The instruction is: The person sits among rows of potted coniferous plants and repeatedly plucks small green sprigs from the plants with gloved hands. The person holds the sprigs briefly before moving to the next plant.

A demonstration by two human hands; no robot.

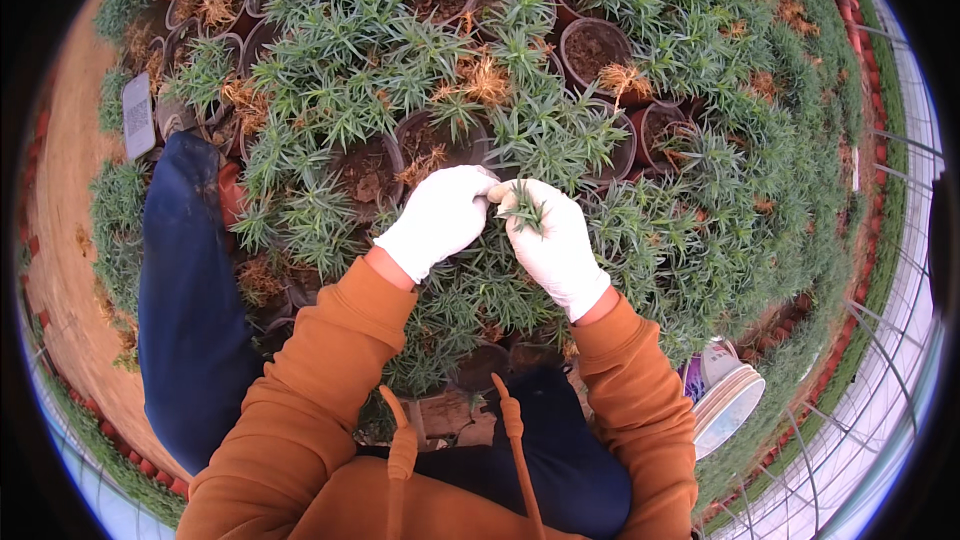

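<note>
White gloves cover both hands, which meet over a dense bed of potted plants with narrow grey-green leaves. My right hand (551, 244) is closed around a small leafy sprig (527, 211), its leaves fanning out over the palm. Beside it, my left hand (446, 216) has its fingers curled, its fingertips touching or almost touching the right thumb and fingertips. Whether anything is pinched there is hidden. Just beyond the left hand stand plastic pots of brown soil, one pot (367, 178) with bare soil and another (439, 142) holding dry straw-coloured stems.
More pots, such as a soil-filled one (596, 52), stand among the foliage. A white tag (138, 116) bearing a printed code is at the left, near my bent knee (187, 165). A white bucket (727, 412) lies tilted at the right. A dirt path (75, 240) runs along the left.
</note>
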